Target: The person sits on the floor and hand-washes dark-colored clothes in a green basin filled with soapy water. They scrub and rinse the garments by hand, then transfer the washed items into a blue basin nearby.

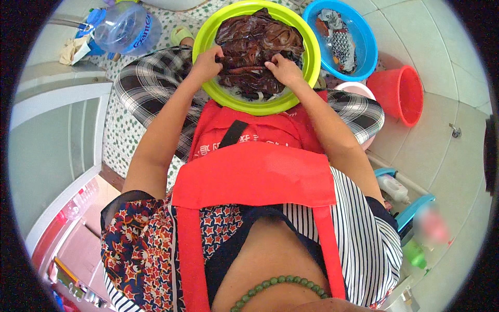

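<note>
A yellow-green basin (315,52) stands in front of me between my knees. Soaked dark brown clothing (241,39) fills it, bunched and glossy, with whitish suds along the near rim. At the left side of the basin, my left hand (208,65) is closed on an edge of the brown cloth, its fingertips partly hidden in the folds. My right hand (285,71) pinches the same cloth on the right with bent fingers. Between the two hands the fabric lies in crosswise folds. The kind of garment cannot be made out.
To the right of the basin are a blue basin (370,39) holding patterned wet cloth, a red bucket (410,96) and a pale pink tub (358,87). A large clear water bottle (127,28) stands at the far left. Bottles sit on a blue shelf (418,208) along the right wall.
</note>
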Demonstrator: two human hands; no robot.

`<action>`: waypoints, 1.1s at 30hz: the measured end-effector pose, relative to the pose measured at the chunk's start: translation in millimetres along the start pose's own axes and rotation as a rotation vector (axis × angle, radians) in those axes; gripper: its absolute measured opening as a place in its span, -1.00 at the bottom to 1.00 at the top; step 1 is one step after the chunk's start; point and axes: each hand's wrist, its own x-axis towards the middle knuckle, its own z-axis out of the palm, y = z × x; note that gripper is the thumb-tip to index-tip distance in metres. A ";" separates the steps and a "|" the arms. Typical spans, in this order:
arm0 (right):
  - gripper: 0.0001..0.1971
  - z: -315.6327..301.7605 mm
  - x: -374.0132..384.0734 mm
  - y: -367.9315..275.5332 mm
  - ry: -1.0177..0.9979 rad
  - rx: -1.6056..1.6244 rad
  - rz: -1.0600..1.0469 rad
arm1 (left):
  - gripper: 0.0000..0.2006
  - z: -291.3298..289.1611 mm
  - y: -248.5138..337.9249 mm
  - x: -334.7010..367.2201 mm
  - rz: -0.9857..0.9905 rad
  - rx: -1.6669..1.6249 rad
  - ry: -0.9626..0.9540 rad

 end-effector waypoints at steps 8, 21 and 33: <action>-0.26 10.4 18.1 -14.6 0.084 -0.277 -0.010 | -0.62 -43.8 74.3 -28.1 -0.144 -0.412 -0.092; -0.75 -107.0 -12.2 29.8 0.602 0.640 -0.311 | -0.52 -37.5 35.8 -35.1 0.170 0.239 -0.333; -0.36 -81.2 -57.3 -92.2 0.529 0.393 -0.749 | -0.56 -34.6 126.7 28.1 -0.002 -0.734 -0.269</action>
